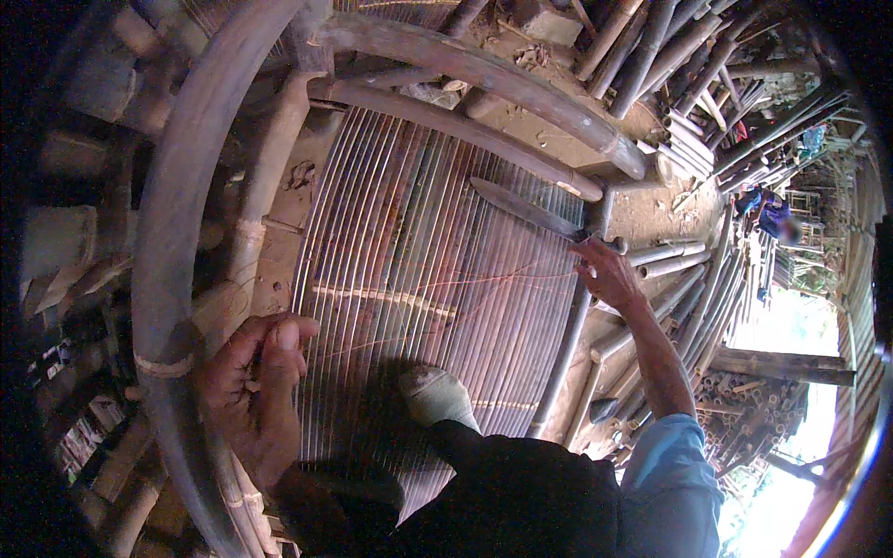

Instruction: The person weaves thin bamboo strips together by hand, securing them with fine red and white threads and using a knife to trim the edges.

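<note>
Knife (526, 210) overlies slats (377, 223) crossed by thread (502, 278), bamboo poles (502, 73) alongside.

Left hand (260, 395): the folded fingers hide the palm; whether it pinches the thread cannot be told.
Orange thread (502, 278): too fine to trace throughout; its left end fades out near the left hand.
Knife (526, 209): its handle is mostly lost beside the right hand (603, 270), so the grip there is unclear.
Pale rounded shape (435, 395): partly hidden by dark clothing (530, 493), which also covers the near part of the slatted panel (372, 205).
Curved pole (166, 251): cut off by the far edge, at left.
Person at far right (774, 216): small and blurred.
Stacked bamboo (753, 409): cut ends too small to count.
</note>
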Available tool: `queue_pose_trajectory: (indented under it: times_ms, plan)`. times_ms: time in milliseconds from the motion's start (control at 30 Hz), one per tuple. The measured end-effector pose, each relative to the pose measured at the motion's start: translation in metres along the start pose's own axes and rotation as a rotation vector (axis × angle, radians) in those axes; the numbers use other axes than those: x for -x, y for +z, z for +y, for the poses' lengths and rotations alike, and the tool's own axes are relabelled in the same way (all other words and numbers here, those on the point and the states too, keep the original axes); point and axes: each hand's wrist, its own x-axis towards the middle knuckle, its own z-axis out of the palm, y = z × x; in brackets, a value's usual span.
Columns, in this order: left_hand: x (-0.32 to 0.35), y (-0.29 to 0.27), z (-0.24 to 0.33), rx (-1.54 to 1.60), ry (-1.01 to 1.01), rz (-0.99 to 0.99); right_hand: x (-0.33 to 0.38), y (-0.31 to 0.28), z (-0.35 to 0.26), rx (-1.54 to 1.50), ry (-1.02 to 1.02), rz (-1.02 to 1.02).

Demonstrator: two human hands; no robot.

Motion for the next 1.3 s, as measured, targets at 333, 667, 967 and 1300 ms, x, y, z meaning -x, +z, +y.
queue_pose_trajectory:
  times_ms: [333,667,967,1300]
  plan:
    - [0.004,0.002,0.000,-0.031,-0.022,0.095,0.008,0.002,0.045,0.066,0.088,0.221]
    - [-0.006,0.020,0.013,-0.098,0.022,-0.228,0.100,-0.023,0.207,0.078,0.593,-0.812]
    - [0.001,0.024,-0.006,-0.188,0.215,-0.231,-0.010,-0.024,-0.014,-0.049,0.141,0.235]
    - [0.038,0.049,0.003,-0.253,0.270,-0.489,-0.100,-0.045,-0.232,-0.561,-0.410,-0.049]
